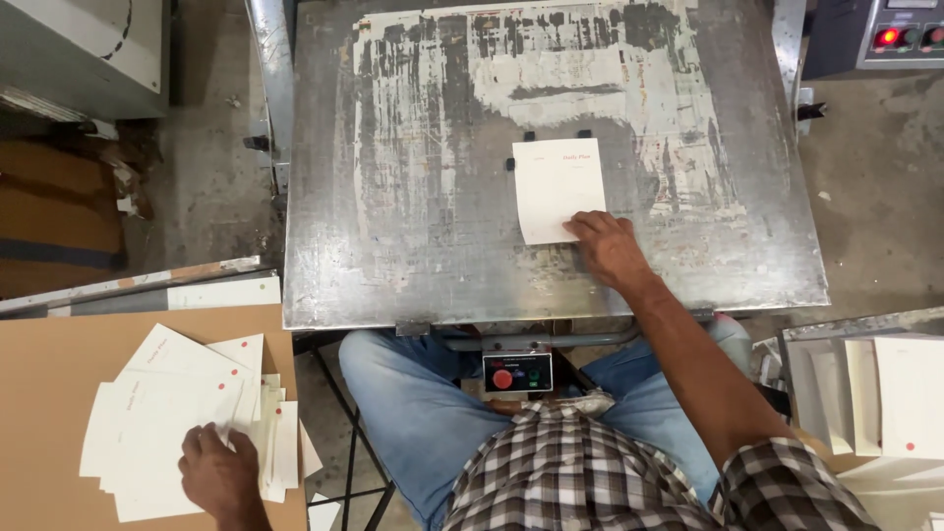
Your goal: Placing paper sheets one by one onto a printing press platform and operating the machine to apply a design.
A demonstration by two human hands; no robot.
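Observation:
A white printed card (556, 187) lies on the worn metal plate (413, 226) of a press, set against small black stops at its top and left edges. My right hand (607, 248) rests on the card's lower right corner, fingers spread flat on it. My left hand (218, 477) lies palm down on a loose pile of white cards (167, 418) spread on a brown cardboard surface (49, 393) at the lower left.
A small control box (517, 373) with a red and a green button hangs under the plate's front edge, above my knees. More white cards stand in a tray (885, 393) at the right. A panel with lit red buttons (900, 36) sits top right.

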